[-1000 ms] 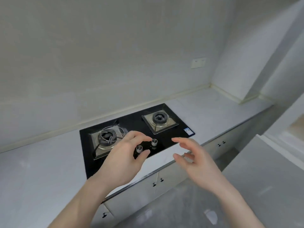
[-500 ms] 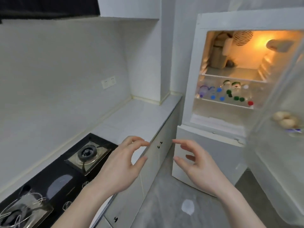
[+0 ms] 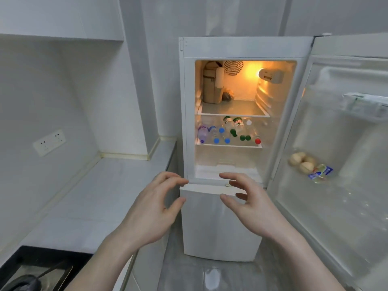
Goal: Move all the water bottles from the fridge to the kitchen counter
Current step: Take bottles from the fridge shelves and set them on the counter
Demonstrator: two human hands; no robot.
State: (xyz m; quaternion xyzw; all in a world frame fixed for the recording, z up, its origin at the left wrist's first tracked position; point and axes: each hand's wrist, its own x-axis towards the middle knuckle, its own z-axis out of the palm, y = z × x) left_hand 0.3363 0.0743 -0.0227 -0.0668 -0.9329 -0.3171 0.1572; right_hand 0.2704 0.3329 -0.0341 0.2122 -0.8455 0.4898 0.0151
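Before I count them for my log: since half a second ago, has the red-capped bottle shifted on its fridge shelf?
No. The red-capped bottle lies at the right front corner of the middle shelf, as before; only the camera turned.

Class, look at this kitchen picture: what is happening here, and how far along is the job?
A person stands facing an open fridge, both hands raised in front and holding nothing. The left hand and right hand have loosely curled fingers. The water bottles all lie on the middle shelf, caps toward the front. The kitchen counter on the left holds no bottle, so no bottle has been moved yet.
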